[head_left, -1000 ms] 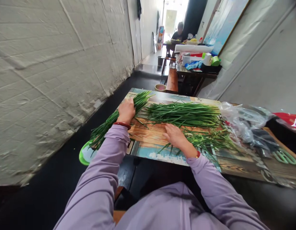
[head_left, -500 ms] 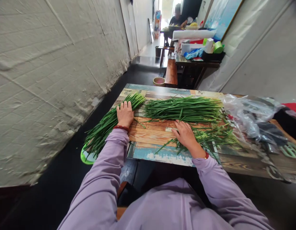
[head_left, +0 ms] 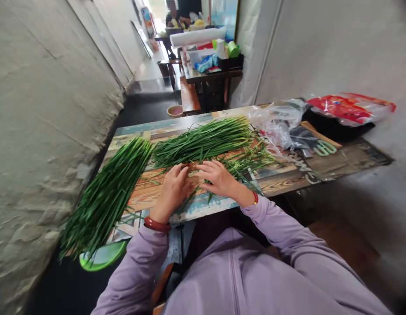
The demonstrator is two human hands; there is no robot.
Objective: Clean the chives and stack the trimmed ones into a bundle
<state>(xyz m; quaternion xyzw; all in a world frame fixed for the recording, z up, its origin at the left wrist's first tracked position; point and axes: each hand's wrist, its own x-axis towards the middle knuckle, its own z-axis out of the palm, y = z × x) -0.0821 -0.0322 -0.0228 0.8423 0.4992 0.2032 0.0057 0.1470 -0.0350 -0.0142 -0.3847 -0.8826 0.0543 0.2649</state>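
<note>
My left hand [head_left: 173, 188] lies on the painted wooden table [head_left: 288, 175], its fingers stretched toward a few loose chive stalks. My right hand [head_left: 217, 177] rests right beside it, fingers spread over the same stalks; neither hand grips anything that I can see. A tidy bundle of chives [head_left: 107, 192] lies to the left and hangs over the table's near edge. A larger pile of chives [head_left: 206, 140] lies just beyond my hands. Untidy stalks [head_left: 252, 159] are scattered to its right.
A green basin [head_left: 102, 258] sits below the table's left corner. A clear plastic bag [head_left: 275, 122], green-handled scissors [head_left: 324, 148] and a red bag [head_left: 347, 107] lie at the right. Beyond are a bench [head_left: 189, 96], a bowl [head_left: 174, 111] and a cluttered table [head_left: 209, 72] with a person [head_left: 179, 11].
My left hand has left the tidy bundle and come to the middle beside my right hand. My right hand has slid slightly left. The view has swung to the right.
</note>
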